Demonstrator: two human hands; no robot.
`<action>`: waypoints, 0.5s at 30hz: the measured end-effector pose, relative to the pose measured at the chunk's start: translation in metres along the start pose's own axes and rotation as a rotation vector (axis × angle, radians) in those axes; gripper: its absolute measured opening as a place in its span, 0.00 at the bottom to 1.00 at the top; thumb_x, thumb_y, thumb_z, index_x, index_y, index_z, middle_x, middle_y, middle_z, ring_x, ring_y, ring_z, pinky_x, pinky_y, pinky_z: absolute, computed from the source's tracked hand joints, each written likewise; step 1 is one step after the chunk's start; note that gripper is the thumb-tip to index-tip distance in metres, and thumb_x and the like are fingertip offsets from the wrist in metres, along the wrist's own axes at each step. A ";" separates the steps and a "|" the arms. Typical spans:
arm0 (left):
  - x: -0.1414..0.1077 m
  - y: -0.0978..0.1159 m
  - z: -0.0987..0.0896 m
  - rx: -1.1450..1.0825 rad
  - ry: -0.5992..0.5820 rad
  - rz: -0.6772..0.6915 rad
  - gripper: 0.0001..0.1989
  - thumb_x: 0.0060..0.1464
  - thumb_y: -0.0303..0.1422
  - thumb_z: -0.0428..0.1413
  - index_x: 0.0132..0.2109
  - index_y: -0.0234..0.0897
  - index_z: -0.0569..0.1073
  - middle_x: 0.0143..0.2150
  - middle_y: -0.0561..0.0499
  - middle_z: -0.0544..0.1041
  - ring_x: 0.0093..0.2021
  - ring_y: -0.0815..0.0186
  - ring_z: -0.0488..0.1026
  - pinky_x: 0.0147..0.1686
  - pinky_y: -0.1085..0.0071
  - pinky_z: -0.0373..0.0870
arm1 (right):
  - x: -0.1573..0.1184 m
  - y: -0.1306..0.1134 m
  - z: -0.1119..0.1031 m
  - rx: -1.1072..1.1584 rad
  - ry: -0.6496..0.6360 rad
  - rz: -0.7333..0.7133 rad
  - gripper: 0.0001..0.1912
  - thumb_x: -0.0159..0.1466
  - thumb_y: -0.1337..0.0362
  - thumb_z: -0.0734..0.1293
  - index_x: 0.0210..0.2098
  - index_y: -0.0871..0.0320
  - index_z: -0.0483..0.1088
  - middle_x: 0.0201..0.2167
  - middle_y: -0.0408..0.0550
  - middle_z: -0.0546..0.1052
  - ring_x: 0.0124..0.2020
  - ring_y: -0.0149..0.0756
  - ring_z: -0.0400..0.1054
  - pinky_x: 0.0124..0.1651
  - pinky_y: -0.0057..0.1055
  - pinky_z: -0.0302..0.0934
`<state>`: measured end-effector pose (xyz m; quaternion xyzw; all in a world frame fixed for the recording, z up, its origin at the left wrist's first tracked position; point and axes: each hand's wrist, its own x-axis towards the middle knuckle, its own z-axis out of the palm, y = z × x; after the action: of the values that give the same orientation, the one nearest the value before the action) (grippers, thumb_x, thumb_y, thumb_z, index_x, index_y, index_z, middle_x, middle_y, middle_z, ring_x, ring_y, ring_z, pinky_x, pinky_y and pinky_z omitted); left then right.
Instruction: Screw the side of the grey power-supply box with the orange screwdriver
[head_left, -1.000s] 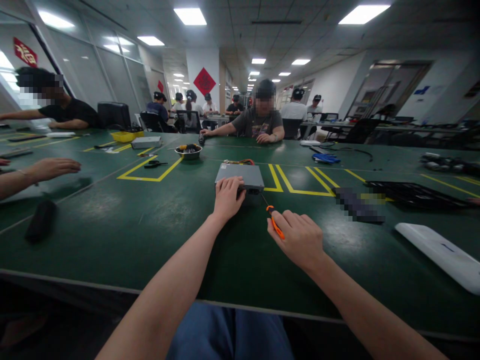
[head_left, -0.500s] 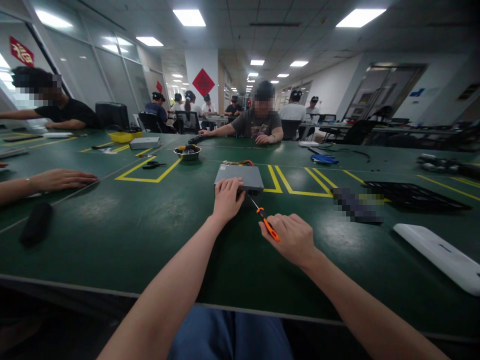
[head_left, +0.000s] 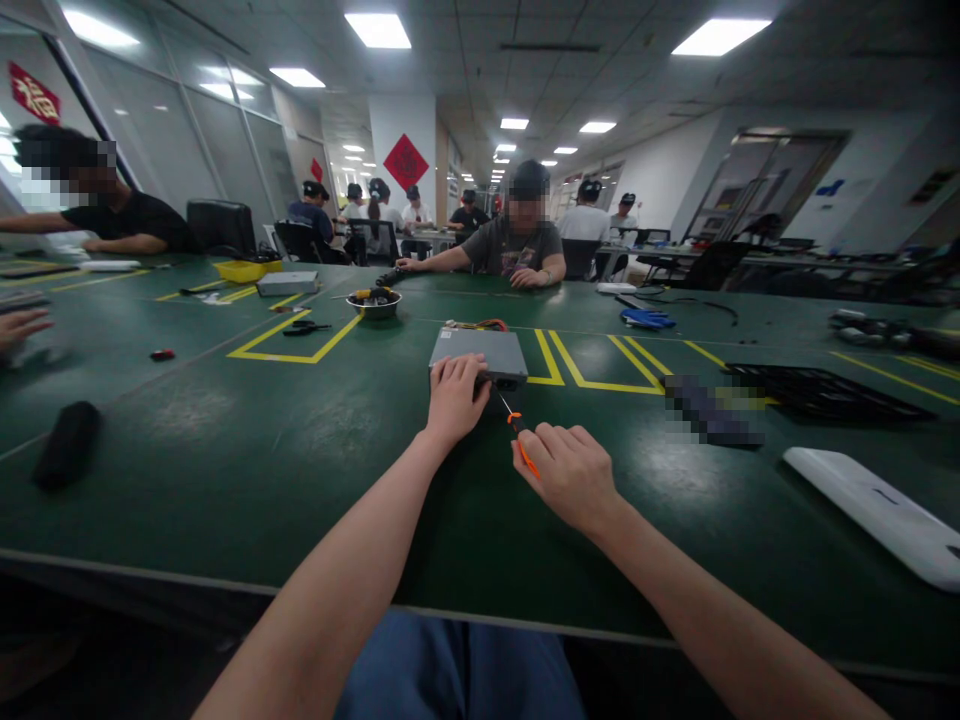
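A grey metal computer power supply (head_left: 491, 350) lies on the green table in front of me, with coloured cables at its far side and a socket on its near face. My left hand (head_left: 454, 398) grips its near left corner, fingers over the top and thumb at the front. In my right hand (head_left: 566, 468) is an orange and black screwdriver (head_left: 515, 424), its shaft pointing up and left to the near face of the power supply. Whether the tip sits in a screw is too small to tell.
A metal bowl (head_left: 373, 304) of tools stands beyond, left of centre. Rightward lie blue gloves (head_left: 647, 318), a black grille panel (head_left: 821, 392) and a white case (head_left: 874, 515). A black cylinder (head_left: 67, 445) lies at left, near a co-worker's hand (head_left: 22, 330). Another person sits opposite.
My right hand and the screwdriver have shifted slightly left. The left hand keeps its place on the power supply. A co-worker's hand at the left has drawn back, showing a small red and black item.
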<state>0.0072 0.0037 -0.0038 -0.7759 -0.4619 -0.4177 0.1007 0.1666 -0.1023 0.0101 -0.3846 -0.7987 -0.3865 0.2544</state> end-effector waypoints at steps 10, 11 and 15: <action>-0.004 0.041 -0.028 -0.743 -0.157 -0.904 0.09 0.57 0.36 0.47 0.39 0.33 0.65 0.37 0.47 0.69 0.37 0.64 0.68 0.39 0.66 0.65 | 0.007 -0.012 -0.006 0.028 -0.144 0.002 0.04 0.62 0.70 0.60 0.35 0.57 0.65 0.27 0.44 0.67 0.27 0.34 0.58 0.31 0.33 0.46; -0.006 0.046 -0.031 -0.977 -0.322 -1.005 0.12 0.58 0.38 0.44 0.38 0.34 0.66 0.35 0.48 0.70 0.33 0.66 0.69 0.35 0.69 0.66 | 0.007 -0.013 -0.006 0.041 -0.159 0.008 0.04 0.62 0.70 0.60 0.34 0.57 0.65 0.28 0.45 0.67 0.27 0.35 0.59 0.32 0.33 0.46; -0.013 0.058 -0.043 -1.485 -0.646 -1.177 0.11 0.56 0.37 0.50 0.35 0.32 0.70 0.27 0.51 0.72 0.25 0.70 0.70 0.26 0.76 0.65 | 0.016 -0.014 -0.012 0.141 -0.217 0.093 0.04 0.61 0.71 0.61 0.35 0.58 0.65 0.33 0.48 0.69 0.33 0.37 0.62 0.34 0.34 0.51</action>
<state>0.0266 -0.0598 0.0263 -0.3662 -0.3999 -0.3527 -0.7626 0.1475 -0.1113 0.0218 -0.4420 -0.8279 -0.2736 0.2107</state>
